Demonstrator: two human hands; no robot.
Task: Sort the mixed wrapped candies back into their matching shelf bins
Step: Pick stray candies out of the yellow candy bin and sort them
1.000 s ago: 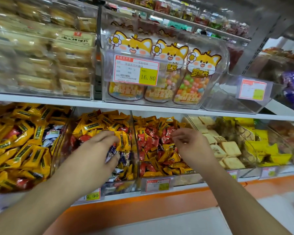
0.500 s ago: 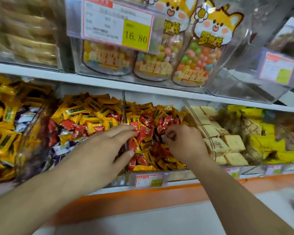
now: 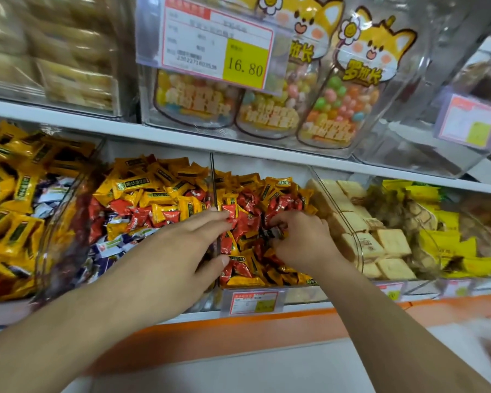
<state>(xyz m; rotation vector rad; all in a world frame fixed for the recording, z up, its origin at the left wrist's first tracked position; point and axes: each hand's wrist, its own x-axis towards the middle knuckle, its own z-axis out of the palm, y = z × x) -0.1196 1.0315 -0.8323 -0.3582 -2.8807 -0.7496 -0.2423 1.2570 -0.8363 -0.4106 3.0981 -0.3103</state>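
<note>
While both hands work inside the middle bin (image 3: 267, 282) of the lower shelf, the step in hand looks like picking out strays: this bin holds mostly red candies (image 3: 248, 222) mixed with yellow-wrapped ones, and a few dark pieces lie among them. The right hand (image 3: 304, 242) is curled, its fingertips pinching a small dark wrapped candy (image 3: 272, 233) at the surface of the pile, just left of the knuckles. What brand or sort it is cannot be read; the wrapper is too small and partly hidden by the fingers. The left hand (image 3: 182, 251) reaches across the clear divider (image 3: 214, 194) between this bin and the one to its left, fingers straight and spread, the tips touching a red wrapper near the top of the pile and the thumb lying lower against the candies. It grasps nothing that I can see; it seems to steady or part the heap.

Judging from the task, the next move calls for lifting the dark piece free without dragging its neighbours along, then carrying it to a bin where such wrappers belong. The left-hand bin (image 3: 77, 236) shows blue-and-white wrappers (image 3: 111, 246) among yellow candies (image 3: 142, 191) and red ones, so it too is still mixed and much sorting seems to remain.
</note>
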